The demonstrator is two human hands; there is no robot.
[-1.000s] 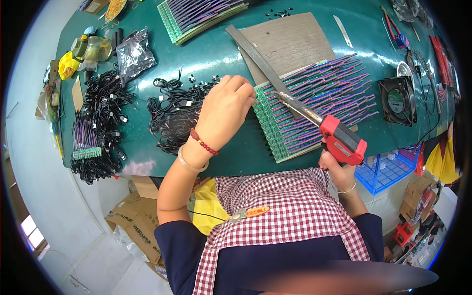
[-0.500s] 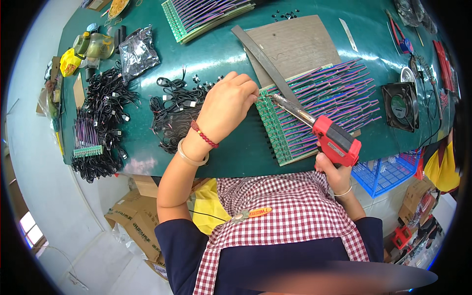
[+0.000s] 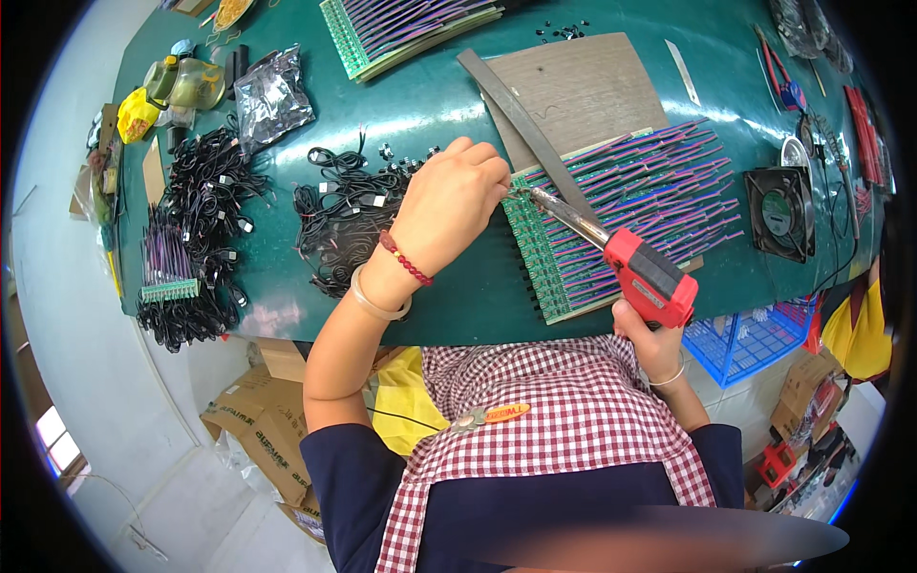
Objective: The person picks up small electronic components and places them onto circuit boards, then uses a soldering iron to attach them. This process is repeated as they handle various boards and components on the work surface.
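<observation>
My right hand (image 3: 652,346) grips a red and black soldering gun (image 3: 651,279). Its metal tip reaches the upper left corner of a green circuit board panel (image 3: 537,250), which has rows of purple, pink and blue wires (image 3: 640,205) running off to the right. At that same corner the fingers of my left hand (image 3: 457,191) are pinched together. What they hold is too small and hidden to make out. A flat metal bar (image 3: 525,129) lies slantwise across the wires and a brown board (image 3: 583,91).
Left of the panel are bundles of black cables (image 3: 339,220), with more cables (image 3: 205,191) beyond. A second wired panel (image 3: 411,38) lies at the back. On the right stand a black fan (image 3: 778,212) and pliers (image 3: 776,67); a blue basket (image 3: 745,344) is below the table edge.
Both hands stay at the same corner of the panel, with the soldering gun's tip still there. The view has shifted slightly; little else differs.
</observation>
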